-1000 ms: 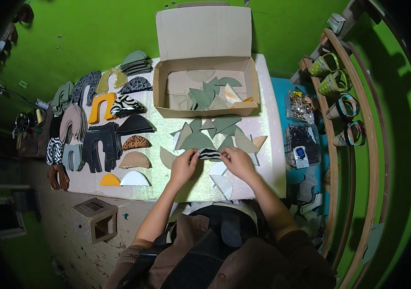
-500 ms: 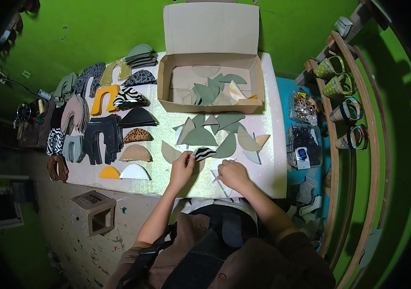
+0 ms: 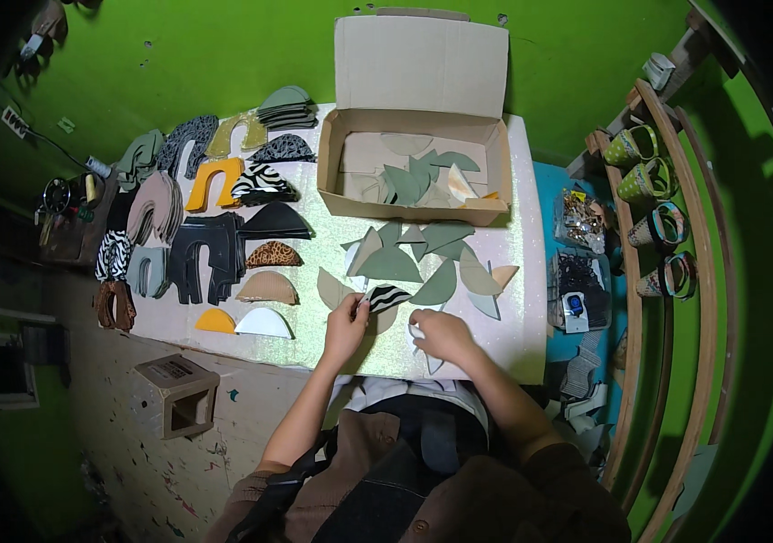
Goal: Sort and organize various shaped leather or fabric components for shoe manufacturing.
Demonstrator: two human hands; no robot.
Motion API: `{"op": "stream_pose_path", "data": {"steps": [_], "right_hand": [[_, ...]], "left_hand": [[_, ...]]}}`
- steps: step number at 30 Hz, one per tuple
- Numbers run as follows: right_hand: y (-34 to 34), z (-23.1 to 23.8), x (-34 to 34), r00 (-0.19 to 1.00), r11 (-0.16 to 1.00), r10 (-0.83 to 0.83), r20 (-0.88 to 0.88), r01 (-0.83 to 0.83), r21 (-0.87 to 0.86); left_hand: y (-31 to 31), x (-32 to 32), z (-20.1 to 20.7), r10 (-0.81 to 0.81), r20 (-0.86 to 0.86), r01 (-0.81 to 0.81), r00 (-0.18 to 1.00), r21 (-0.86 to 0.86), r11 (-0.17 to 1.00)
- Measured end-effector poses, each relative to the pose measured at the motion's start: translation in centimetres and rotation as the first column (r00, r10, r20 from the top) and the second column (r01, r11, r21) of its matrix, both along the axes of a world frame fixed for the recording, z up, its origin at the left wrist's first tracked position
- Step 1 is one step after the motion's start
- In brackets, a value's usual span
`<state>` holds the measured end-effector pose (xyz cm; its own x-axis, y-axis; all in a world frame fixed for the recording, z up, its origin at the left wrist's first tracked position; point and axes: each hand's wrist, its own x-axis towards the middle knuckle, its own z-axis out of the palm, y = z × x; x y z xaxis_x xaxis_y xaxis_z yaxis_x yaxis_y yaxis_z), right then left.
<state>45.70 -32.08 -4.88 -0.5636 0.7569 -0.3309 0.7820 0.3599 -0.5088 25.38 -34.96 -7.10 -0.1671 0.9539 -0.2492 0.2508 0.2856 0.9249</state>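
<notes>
My left hand [image 3: 347, 329] pinches a zebra-striped half-round piece [image 3: 389, 297] by its left end, above the near part of the table. Close by on the right, my right hand [image 3: 445, 337] has its fingers closed on a white piece [image 3: 416, 332], mostly hidden under them. Another pale piece [image 3: 435, 365] shows below that hand. Just beyond both hands lie loose green half-round pieces [image 3: 387, 265], beige ones [image 3: 333, 287] and a peach one [image 3: 503, 275], several overlapping. A beige piece [image 3: 379, 321] lies partly beneath the striped one.
An opened cardboard box [image 3: 414, 210] with more cut pieces stands at the back. Stacks of arch-shaped pieces [image 3: 195, 258] and half-rounds [image 3: 275, 254] fill the table's left. Plastic tubs [image 3: 582, 217] and a wooden rack [image 3: 626, 308] with small patterned shoes [image 3: 654, 223] stand right. A stool [image 3: 175, 395] sits below left.
The whole view has shifted, so the table and box appear farther right and lower. My right hand's fingers have drawn in on the white piece; my left still holds the striped one.
</notes>
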Motion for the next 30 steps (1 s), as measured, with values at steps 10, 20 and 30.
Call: {"op": "stream_pose_path", "data": {"steps": [10,20,30], "right_hand": [[3.8,4.0,0.3,0.714,0.983,-0.175,-0.678,0.088,-0.161],[3.6,1.0,1.3,0.843,0.952,-0.302,-0.446,0.238,-0.193],[3.2,2.2,-3.7,0.817,0.953,-0.153,-0.556,0.27,0.134]], "left_hand": [[0.2,-0.8,-0.3,0.129,0.307,-0.104,0.943,-0.094,0.99],[-0.3,-1.7,0.9,0.215,0.244,-0.22,0.946,-0.006,0.975],[-0.2,-3.3,2.9,0.232,0.25,-0.266,0.94,0.109,0.958]]}}
